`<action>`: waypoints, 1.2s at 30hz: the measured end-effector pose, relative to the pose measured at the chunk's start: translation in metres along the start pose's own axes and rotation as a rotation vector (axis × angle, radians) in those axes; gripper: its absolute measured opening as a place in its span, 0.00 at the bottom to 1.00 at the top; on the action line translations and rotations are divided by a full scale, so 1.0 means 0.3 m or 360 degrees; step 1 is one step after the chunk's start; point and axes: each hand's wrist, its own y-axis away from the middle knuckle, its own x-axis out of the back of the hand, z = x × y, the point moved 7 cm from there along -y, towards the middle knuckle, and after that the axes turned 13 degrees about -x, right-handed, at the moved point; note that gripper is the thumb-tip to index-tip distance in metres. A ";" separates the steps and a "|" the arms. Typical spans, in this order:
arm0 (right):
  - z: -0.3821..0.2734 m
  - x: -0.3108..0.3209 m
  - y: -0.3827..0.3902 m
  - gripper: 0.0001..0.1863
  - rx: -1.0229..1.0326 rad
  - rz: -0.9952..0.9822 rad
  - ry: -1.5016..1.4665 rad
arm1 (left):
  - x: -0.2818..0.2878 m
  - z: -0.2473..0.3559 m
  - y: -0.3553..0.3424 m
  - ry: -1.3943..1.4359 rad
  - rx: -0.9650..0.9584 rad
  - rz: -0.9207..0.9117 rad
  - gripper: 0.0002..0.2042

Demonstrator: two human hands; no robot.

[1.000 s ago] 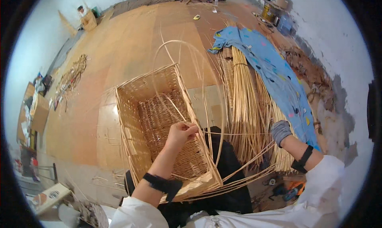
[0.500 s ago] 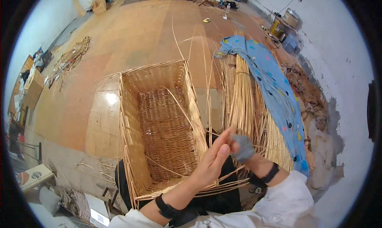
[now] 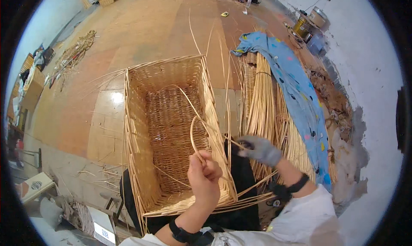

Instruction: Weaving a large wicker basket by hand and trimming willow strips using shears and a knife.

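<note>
A large rectangular wicker basket [image 3: 134, 130] rests on my lap, its opening toward me and its darker woven bottom showing inside. Over the near right part of the basket, my bare left hand [image 3: 204, 177] pinches a pale wicker rod [image 3: 193, 136] that arches up in a tight bend. My right hand [image 3: 262, 150], in a grey glove, is closed just beyond the right rim. From its fingertips a rod runs left across the rim toward that bend; whether both hands hold one same rod I cannot tell for certain. Loose rod ends stick out at the basket's near right corner.
Right of the basket lies a thick bundle of wicker rods [image 3: 262, 104], partly under a blue patterned cloth [image 3: 296, 91]. Buckets [image 3: 316, 17] stand by the right wall. Rod scraps lie on the floor at left; a beige box [image 3: 37, 188] sits at lower left.
My hands, close together half a second ago, have moved apart. The left now holds a bent rod over the basket; the right is beyond the rim. The basket appears slightly higher in view.
</note>
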 end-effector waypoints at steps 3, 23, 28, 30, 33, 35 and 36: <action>-0.020 -0.082 0.008 0.12 0.0565 0.0659 0.0117 | 0.031 -0.002 -0.024 0.0107 0.0165 0.0208 0.15; 0.051 0.004 -0.235 0.07 0.0715 0.0492 0.1245 | 0.074 -0.151 -0.226 -0.1204 0.0605 -0.0911 0.11; 0.108 0.239 -0.445 0.10 0.0409 0.0089 0.1854 | 0.116 -0.239 -0.192 -0.0998 0.0827 -0.0610 0.08; -0.134 0.272 -0.463 0.04 0.1215 0.0725 0.1663 | 0.068 -0.210 -0.201 -0.0935 0.0911 -0.0613 0.09; -0.337 0.231 -0.398 0.08 0.1735 0.1295 0.1430 | -0.002 -0.071 -0.289 -0.1999 0.0107 -0.0991 0.12; -0.246 0.190 -0.299 0.10 0.1349 0.1285 0.1366 | -0.096 0.059 -0.355 -0.2495 -0.0818 -0.1145 0.15; -0.214 0.175 -0.204 0.11 0.1155 0.1292 0.1352 | -0.181 0.053 -0.343 -0.2462 -0.1098 -0.1899 0.16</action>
